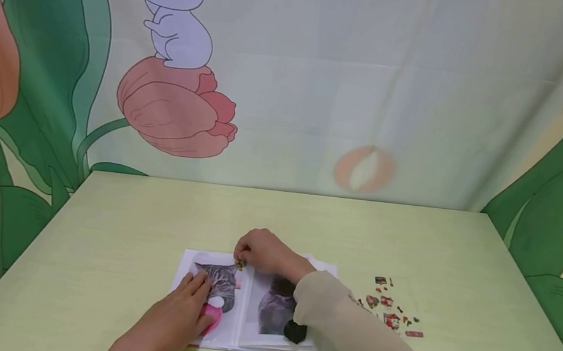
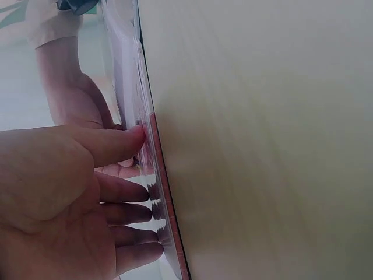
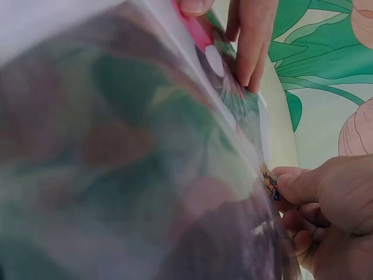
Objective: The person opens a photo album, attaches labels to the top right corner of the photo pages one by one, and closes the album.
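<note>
A small yellow-and-dark-blue sticker [image 3: 270,182] is pinched between the thumb and fingertips of the right hand [image 1: 265,252], at the upper right of an open photo album's left page; whether it touches the page I cannot tell. That page of the white-leaved album with glossy clear sleeves [image 1: 187,260] bears a picture of a grey tabby cat [image 1: 226,284], and the sticker is just beside the top of the cat's head. The left hand [image 1: 180,311] grasps nothing: its fingers lie extended on the left page, over the picture's left side, with the thumb on a bright pink patch [image 1: 211,316] that has a white oval just above it. The right forearm, in a loose beige sleeve [image 1: 362,329], reaches across the right page, where a dark, greyish-purple picture [image 1: 272,314] shows, with a black rounded patch [image 1: 295,332] at its lower right. Beyond the sleeve, to the right of the album, lies a scatter of small, mostly red stickers [image 1: 386,302], partly hidden by the arm. All this is on a pale yellow-green tabletop [image 1: 493,279]. Behind it hangs a whitish cloth backdrop [image 1: 303,80] printed with a white rabbit [image 1: 182,35] on a pink tulip [image 1: 175,108] and big green leaves [image 1: 47,37].
</note>
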Action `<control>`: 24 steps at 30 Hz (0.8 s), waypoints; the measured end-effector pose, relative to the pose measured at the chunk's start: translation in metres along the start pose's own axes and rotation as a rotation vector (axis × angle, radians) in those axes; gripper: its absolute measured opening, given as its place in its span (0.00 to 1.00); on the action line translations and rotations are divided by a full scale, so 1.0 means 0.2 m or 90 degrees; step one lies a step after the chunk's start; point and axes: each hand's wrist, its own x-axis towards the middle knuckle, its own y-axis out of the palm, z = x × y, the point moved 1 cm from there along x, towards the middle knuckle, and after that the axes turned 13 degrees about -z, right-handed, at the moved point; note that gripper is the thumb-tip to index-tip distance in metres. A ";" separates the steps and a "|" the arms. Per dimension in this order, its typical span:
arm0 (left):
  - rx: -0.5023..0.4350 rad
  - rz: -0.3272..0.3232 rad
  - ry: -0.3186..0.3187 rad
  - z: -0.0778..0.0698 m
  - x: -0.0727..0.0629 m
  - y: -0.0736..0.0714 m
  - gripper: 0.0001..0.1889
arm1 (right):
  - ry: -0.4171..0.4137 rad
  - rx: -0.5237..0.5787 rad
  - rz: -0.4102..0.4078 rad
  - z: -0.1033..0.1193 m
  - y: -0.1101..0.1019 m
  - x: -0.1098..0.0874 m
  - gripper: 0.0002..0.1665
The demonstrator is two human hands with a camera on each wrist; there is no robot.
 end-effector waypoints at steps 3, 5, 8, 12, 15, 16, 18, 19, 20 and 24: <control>0.001 0.000 0.003 0.00 0.00 0.00 0.33 | -0.007 -0.010 -0.006 0.00 0.00 0.00 0.11; 0.002 -0.001 0.004 -0.01 0.00 0.00 0.33 | -0.012 -0.010 -0.015 0.00 0.00 -0.01 0.12; 0.002 -0.003 0.005 -0.01 0.00 0.00 0.33 | -0.018 -0.002 -0.037 -0.02 -0.01 -0.02 0.14; 0.007 -0.008 0.009 -0.01 0.00 -0.01 0.33 | -0.040 0.002 -0.071 -0.04 -0.04 -0.05 0.15; 0.010 -0.007 0.010 -0.01 0.00 -0.01 0.33 | -0.053 -0.009 -0.081 -0.02 -0.06 -0.07 0.15; 0.011 -0.005 0.010 -0.01 0.00 -0.01 0.33 | -0.054 -0.025 -0.081 -0.01 -0.07 -0.08 0.15; 0.010 -0.003 0.010 -0.01 0.00 -0.01 0.33 | -0.061 -0.082 -0.078 0.04 -0.08 -0.12 0.14; 0.008 -0.003 0.011 -0.01 0.00 -0.01 0.33 | -0.057 -0.112 -0.070 0.06 -0.08 -0.14 0.14; 0.007 -0.003 0.011 -0.01 0.00 0.00 0.33 | -0.061 -0.153 -0.067 0.09 -0.07 -0.17 0.14; 0.005 -0.009 0.014 -0.01 0.00 0.00 0.32 | -0.062 -0.293 -0.027 0.17 -0.02 -0.26 0.18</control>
